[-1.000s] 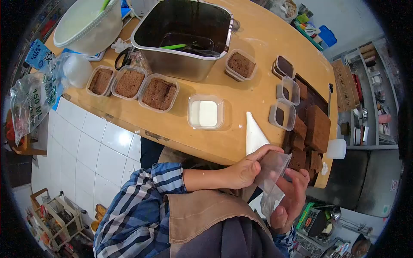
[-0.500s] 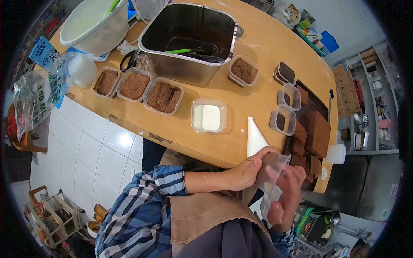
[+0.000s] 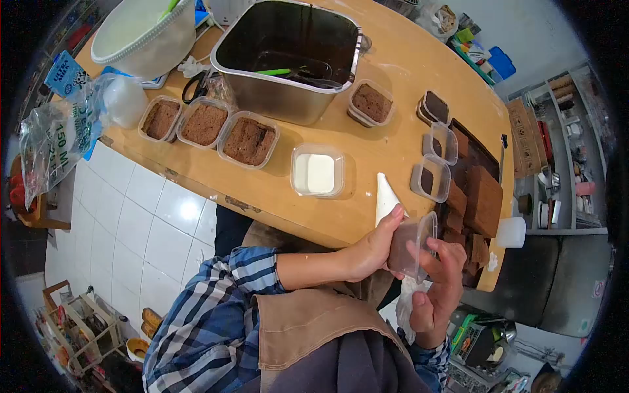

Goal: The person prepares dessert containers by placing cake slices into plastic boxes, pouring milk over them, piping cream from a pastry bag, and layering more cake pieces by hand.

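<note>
My left hand (image 3: 375, 254) is closed round a clear plastic tub (image 3: 407, 252), held tilted on its side with its mouth facing right. At that mouth are the curled fingers of my right hand (image 3: 438, 288). A crumpled whitish tissue (image 3: 407, 306) hangs by the right thumb, apparently held in that hand. Just beyond the left hand, a white piping bag (image 3: 386, 196) lies on the table. A tub with white cream (image 3: 318, 173) stands to its left. To the right, cut chocolate cake pieces (image 3: 483, 202) lie on a dark tray (image 3: 483, 154).
Three tubs of brown cake (image 3: 249, 141) line the table's near left edge. A large metal pan (image 3: 275, 101) with dark chocolate stands behind them, near a white bowl (image 3: 147, 49). Another cake tub (image 3: 371, 103) is right of the pan. Small tubs (image 3: 431, 178) stand beside the tray.
The tub has turned more upright in my left hand, and the left thumb now points up along its side. My right fingers have shifted slightly down at its mouth.
</note>
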The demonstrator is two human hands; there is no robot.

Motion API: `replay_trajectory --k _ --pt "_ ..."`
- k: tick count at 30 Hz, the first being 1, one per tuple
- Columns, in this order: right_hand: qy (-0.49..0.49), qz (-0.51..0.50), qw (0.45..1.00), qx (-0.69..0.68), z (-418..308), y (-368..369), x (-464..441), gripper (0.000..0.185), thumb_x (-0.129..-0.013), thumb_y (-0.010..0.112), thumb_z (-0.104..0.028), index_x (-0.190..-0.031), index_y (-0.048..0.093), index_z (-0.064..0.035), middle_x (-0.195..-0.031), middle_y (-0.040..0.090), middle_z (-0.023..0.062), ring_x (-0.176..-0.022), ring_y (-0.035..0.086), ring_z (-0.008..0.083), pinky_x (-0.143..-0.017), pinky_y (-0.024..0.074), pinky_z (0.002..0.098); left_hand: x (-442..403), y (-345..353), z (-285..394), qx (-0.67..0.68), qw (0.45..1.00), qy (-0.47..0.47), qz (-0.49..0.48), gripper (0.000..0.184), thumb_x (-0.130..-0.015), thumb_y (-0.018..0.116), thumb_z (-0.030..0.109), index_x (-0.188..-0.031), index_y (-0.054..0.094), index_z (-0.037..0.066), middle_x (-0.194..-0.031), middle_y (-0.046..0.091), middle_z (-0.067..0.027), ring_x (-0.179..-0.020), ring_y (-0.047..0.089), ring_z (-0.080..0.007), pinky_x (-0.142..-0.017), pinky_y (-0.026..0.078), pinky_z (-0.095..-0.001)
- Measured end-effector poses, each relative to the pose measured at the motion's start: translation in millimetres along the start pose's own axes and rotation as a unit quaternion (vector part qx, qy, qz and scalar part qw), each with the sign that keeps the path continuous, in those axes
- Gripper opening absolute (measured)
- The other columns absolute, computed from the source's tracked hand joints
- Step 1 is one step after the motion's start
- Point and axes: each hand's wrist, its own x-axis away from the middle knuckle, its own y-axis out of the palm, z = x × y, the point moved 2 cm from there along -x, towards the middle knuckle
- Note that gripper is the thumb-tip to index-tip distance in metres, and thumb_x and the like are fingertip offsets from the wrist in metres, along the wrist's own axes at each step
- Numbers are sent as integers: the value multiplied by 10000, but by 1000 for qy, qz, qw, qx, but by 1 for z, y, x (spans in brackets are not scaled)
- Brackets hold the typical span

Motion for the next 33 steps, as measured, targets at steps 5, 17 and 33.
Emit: replay_trajectory --k 5,17,33 --pt "-6 -46 999 25 -1 4 -3 545 -814 444 -346 -1185 390 50 -998 630 133 -1004 474 286 -878 254 435 3 2 4 -43 998 -25 43 763 -843 193 643 -1204 374 -5 -994 534 -100 -878 547 -157 -727 468 -287" --pt "70 -20 995 -68 5 1 4 567 -792 461 -325 -1199 395 64 -1006 609 163 -1000 424 301 -904 272 400 8 11 13 -82 993 -81 20 776 -768 131 743 -971 539 115 -813 567 -25 -716 522 -106 -494 439 -233" --pt "216 65 944 -239 -11 5 13 552 -741 568 67 -1243 345 20 -948 633 134 -971 520 205 -899 350 330 5 7 14 -63 995 -70 15 729 -780 146 727 -864 522 108 -726 534 -22 -611 473 -111 -496 420 -236"
